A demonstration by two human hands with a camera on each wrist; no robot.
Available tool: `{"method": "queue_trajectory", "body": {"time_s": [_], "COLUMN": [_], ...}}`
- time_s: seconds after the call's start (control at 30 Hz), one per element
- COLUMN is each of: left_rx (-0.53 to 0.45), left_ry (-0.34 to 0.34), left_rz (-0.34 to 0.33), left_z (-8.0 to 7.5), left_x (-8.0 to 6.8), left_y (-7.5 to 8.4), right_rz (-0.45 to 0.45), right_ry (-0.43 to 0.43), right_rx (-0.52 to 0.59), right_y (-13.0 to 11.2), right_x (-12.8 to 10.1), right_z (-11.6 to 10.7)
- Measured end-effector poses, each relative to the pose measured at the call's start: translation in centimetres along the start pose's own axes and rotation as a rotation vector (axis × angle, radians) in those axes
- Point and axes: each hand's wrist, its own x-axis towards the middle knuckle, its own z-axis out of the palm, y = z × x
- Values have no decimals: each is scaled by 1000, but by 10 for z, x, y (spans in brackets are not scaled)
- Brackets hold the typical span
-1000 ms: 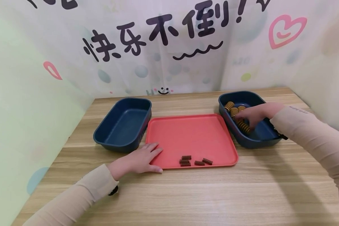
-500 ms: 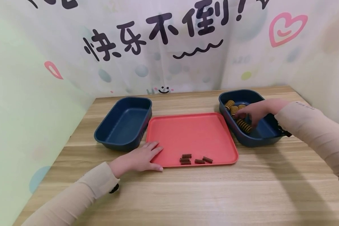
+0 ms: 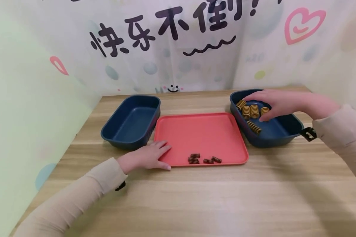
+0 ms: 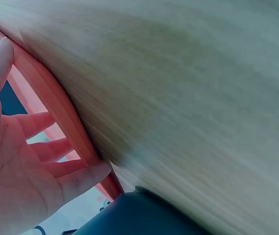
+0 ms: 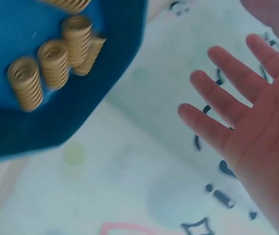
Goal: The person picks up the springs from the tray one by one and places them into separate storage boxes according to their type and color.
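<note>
The left hand [image 3: 148, 158] is lying flat at the near left corner of the red tray [image 3: 201, 131], fingers straight and spread over its rim, pressing rather than gripping; the left wrist view [image 4: 12, 161] is showing the same, the fingers crossing the tray's raised edge. Four small dark springs [image 3: 204, 159] are lying in a loose cluster near the tray's front edge. Further back on the right, the right hand [image 3: 273, 103] is hovering over the right bin [image 3: 290, 126], fingers extended and relaxed, holding nothing; the right wrist view [image 5: 247, 127] is showing an empty open palm. Beneath it the yellow springs [image 3: 251, 112] are resting in the bin's far left part, some standing on end, one lying lower down.

These coils are probably light and stiff, with ridged sides that should give the fingertips purchase; being round, they are likely rolling easily once tipped. Pinching one across its sides looks the surest hold.

The left bin [image 3: 130, 123] is sitting just beside the tray. All of it is resting on a smooth wooden table [image 3: 195, 204], hemmed in closely by pastel printed walls [image 3: 172, 49].
</note>
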Motion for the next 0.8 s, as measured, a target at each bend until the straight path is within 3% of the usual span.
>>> {"method": "queue_trajectory", "body": {"time_s": [0.17,0.3,0.53,0.7,0.8], "left_rx": [11,22,55,92,107], "left_ry": [19,63,128,107,71], "left_rz": [23,97,256,319,336], "left_z": [-11,-21,-29,-30,-29], "left_x": [1,2,19,35,41], "left_y": [3,7,13,21,27], "right_rz": [-154,-264,-326,-358,-331], "right_ry": [100,137,115,113,78], "right_rx": [-30,-37,2,-17,-19], "right_y": [-25,-41,-52,-50,-46], "right_x": [-10,-18,-26,-31,-35], "right_z": [19,47,93,121,134]}}
